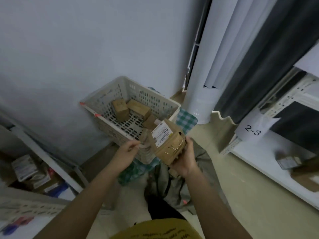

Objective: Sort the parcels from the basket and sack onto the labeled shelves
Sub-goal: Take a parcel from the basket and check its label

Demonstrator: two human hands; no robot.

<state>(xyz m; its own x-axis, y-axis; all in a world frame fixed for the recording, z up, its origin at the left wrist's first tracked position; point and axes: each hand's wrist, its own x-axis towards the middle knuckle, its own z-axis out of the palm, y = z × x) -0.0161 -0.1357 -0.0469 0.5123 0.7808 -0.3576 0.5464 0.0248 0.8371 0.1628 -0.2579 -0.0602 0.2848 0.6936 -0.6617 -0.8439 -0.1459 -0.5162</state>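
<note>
Left shelf (51, 163) low at the edge, holds blurred boxes (27, 169), labels unreadable, frame cut off by the picture border; another perforated basket rim (25, 206) at bottom left, contents smeared

Left hand (125, 156) hovers by the near rim of the basket (107, 118), fingers (133, 145) loosely curled and gripping nothing, looks ready to steady the parcel or take it over

Basket sits on the floor against the wall, on a green checked cloth (187, 119); two brown boxes (130, 109) left inside, a third partly hidden behind the held parcel

Parcel (168, 143) is up over the basket's near corner, label side turned to the face, likely so the shelf code can be read; print too small to make out, a handwritten mark on the tape is unclear

Right hand (185, 160) grips the parcel from its right side and below, fingers wrapped on the far face and mostly hidden

Grey sack (174, 185) crumpled below the hands, inside not visible

Right shelf (259, 157) carries a tag (252, 131) reading 2-3; parcels (290, 161) on it blurred, probable drop spot, can't confirm
</note>
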